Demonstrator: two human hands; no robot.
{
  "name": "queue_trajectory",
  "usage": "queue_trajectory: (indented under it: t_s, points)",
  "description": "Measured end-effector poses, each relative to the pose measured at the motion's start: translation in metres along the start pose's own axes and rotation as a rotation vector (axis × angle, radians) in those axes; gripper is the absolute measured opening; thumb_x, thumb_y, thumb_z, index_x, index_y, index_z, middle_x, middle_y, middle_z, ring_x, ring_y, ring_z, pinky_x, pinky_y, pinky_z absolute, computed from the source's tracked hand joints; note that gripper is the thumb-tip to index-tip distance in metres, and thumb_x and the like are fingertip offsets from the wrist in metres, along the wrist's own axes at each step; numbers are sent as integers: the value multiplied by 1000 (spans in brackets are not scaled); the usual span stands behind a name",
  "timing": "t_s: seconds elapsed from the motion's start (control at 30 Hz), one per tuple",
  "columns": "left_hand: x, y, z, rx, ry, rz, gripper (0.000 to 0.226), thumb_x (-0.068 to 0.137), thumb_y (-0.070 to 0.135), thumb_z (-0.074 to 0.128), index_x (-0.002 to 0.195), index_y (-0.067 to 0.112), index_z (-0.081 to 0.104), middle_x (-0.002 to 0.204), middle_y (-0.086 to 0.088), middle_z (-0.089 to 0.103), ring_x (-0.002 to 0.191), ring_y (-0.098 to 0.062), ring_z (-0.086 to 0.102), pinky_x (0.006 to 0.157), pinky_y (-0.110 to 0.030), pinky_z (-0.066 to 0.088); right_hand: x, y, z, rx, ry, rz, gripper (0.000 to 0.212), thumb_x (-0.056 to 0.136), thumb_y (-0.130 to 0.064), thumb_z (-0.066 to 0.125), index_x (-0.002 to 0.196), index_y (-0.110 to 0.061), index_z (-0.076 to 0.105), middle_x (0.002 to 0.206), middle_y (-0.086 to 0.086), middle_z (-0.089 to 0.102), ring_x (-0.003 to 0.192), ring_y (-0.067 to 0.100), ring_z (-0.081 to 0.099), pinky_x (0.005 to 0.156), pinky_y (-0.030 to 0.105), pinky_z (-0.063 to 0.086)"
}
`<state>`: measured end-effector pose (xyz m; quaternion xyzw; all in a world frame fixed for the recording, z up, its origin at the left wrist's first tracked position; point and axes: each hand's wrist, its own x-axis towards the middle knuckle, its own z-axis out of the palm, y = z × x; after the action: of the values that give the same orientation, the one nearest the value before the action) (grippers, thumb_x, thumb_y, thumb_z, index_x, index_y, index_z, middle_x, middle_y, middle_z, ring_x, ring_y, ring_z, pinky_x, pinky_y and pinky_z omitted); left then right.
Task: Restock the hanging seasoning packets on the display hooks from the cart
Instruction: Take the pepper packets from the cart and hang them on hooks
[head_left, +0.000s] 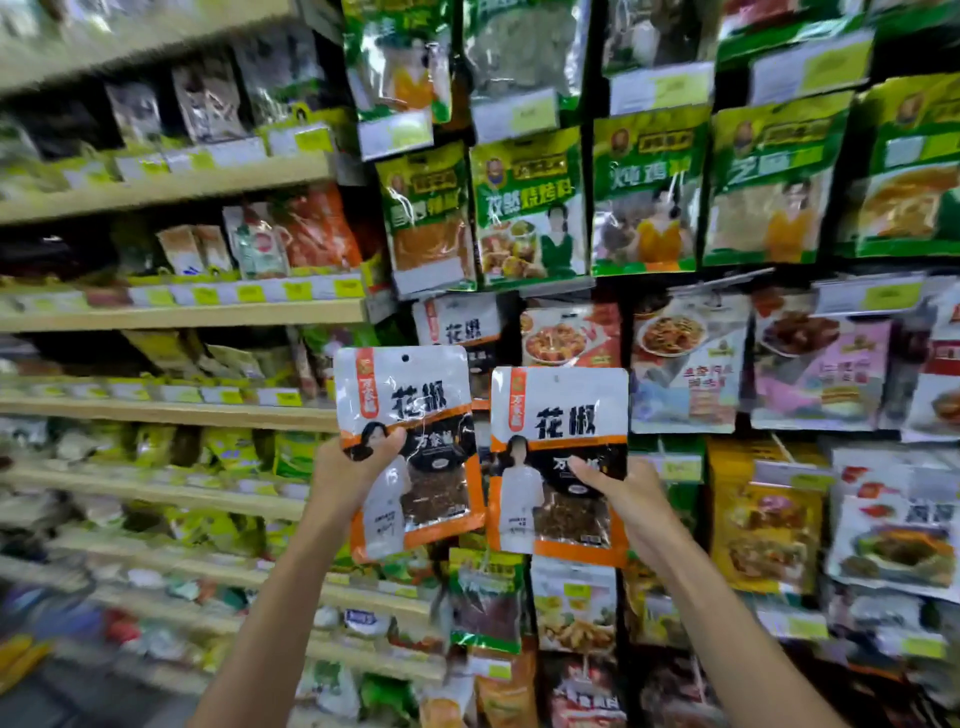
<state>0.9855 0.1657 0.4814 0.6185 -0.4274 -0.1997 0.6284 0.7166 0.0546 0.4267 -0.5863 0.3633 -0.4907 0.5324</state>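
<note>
Left hand (353, 467): raised on a bare forearm from the bottom edge, palm turned towards the display, holding the lower left corner of the left packet (415, 395).
Left fingers: thumb pressed across the packet's front, the rest curled behind it and hidden – a pinch on the corner.
Right hand (631, 501): raised likewise, a little lower, at the lower right side of the right packet (561, 410).
Right fingers: thumb lay over the dark panel on the front, the others tucked behind the packet, pinching it.
Left packet: white and orange, held up in front of the display, tilted slightly, its hang hole showing at the top.
Right packet: same kind, just beside the left one and lower, nearly upright.
Hanging white packet (462, 322): same design, on the display just above and between the two held ones – partly covered by them.
Green packets (530, 208): a row hung higher up, with yellow price tags (535, 114) above them.
Red packet (571, 338): hung right above the right packet.
Shelves (182, 312): to the left, stacked with blurred goods.
</note>
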Motion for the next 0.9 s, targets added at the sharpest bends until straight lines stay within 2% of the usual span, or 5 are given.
queue_trajectory:
  t_s: [0.2,0.3,0.6,0.77,0.9]
  points:
    - [56,-12,-55,5,69,1,21,78,31,76,67,18,64,68,-6,63,67,-21,56,64,-37,43,52,1,78,-16,-64,19,19,77,-31,76,91,-21,69,88,-2,72,90,14,67,86,33,52]
    - [87,-16,-61,15,55,45,28,78,36,74,80,9,64,78,-11,62,73,-20,55,67,-36,41,90,-5,98,-35,-64,-26,16,83,-25,72,98,-24,66,94,-8,70,84,-5,65,68,10,49]
    - [153,-26,-52,22,54,136,18,82,28,71,92,14,65,90,-28,63,83,-33,61,73,-48,48,192,-9,128,29,-77,-16,36,86,-30,68,116,-13,58,119,-6,61,117,15,52,77,22,38]
    - [169,-33,-44,12,45,156,10,81,27,71,87,30,64,93,-19,67,83,-25,63,76,-49,50,212,-3,133,14,-38,-9,9,85,-27,70,93,-25,65,89,-23,68,101,9,60,71,19,40]
    - [181,-43,-45,-24,5,140,15,74,38,72,86,34,65,81,-3,69,77,-12,64,70,-42,50,215,4,140,3,17,-10,45,84,-29,71,123,-13,59,122,-1,64,117,19,56,81,25,41]
